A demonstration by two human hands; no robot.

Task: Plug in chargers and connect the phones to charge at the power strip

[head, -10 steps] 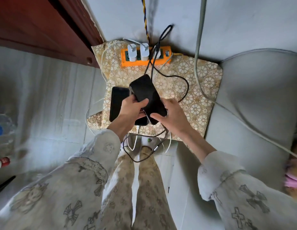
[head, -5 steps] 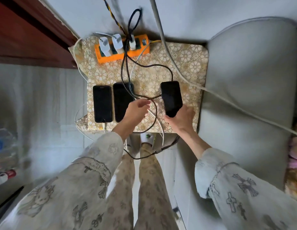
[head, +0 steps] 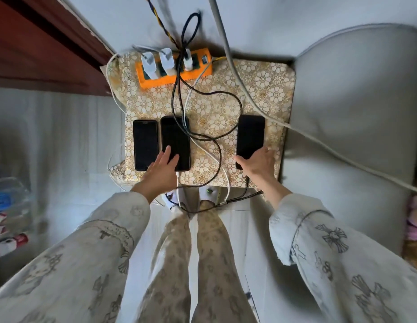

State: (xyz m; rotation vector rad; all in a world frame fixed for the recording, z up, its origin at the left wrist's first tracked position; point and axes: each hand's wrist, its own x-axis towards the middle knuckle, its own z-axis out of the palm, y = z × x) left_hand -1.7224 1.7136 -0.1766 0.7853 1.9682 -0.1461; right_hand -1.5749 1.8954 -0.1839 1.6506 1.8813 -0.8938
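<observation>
An orange power strip (head: 203,72) lies at the far edge of a gold floral cushion (head: 268,89), with three white chargers (head: 166,61) plugged in. Three black phones lie face up on the cushion: a left phone (head: 145,145), a middle phone (head: 175,136) and a right phone (head: 250,135). Black and white cables (head: 217,145) loop from the chargers over the cushion to the phones' near ends. My left hand (head: 162,167) rests flat, fingers apart, on the middle phone's near end. My right hand (head: 258,163) touches the right phone's near end with open fingers.
A grey upholstered seat (head: 352,127) stands to the right, crossed by a thick grey cable (head: 319,142). Dark red wooden furniture (head: 39,50) is at the upper left. Bottles and clutter (head: 9,220) sit on the tiled floor at the left. My legs stand below the cushion.
The third phone, held in both hands a second ago, now lies on the cushion's right side. My left hand has moved onto the middle phone and both hands have opened.
</observation>
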